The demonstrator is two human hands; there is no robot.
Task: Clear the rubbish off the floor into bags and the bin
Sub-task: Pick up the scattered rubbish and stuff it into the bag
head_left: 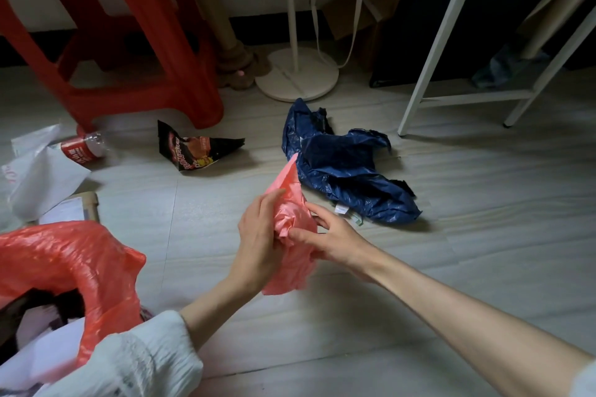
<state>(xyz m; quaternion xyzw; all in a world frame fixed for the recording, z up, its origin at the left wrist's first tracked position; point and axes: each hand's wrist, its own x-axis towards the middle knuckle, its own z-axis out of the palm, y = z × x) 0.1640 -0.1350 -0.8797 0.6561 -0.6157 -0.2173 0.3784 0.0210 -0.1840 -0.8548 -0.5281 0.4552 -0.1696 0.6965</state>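
Note:
My left hand (258, 242) and my right hand (332, 237) both grip a crumpled pink plastic bag (292, 222) held above the floor at centre. Just beyond it lies a crumpled dark blue plastic bag (342, 164). A black snack wrapper (193, 151) lies further left on the floor. At far left a plastic bottle with a red label (84, 147) lies beside white paper (42, 177). A red plastic bag (67, 267) stands open at bottom left, with paper and dark rubbish inside.
A red plastic stool (129, 42) stands at back left. A white fan base (296, 74) sits at back centre, and white frame legs (429, 74) rise at right. A cardboard piece (87, 203) lies by the white paper. The floor is pale tile.

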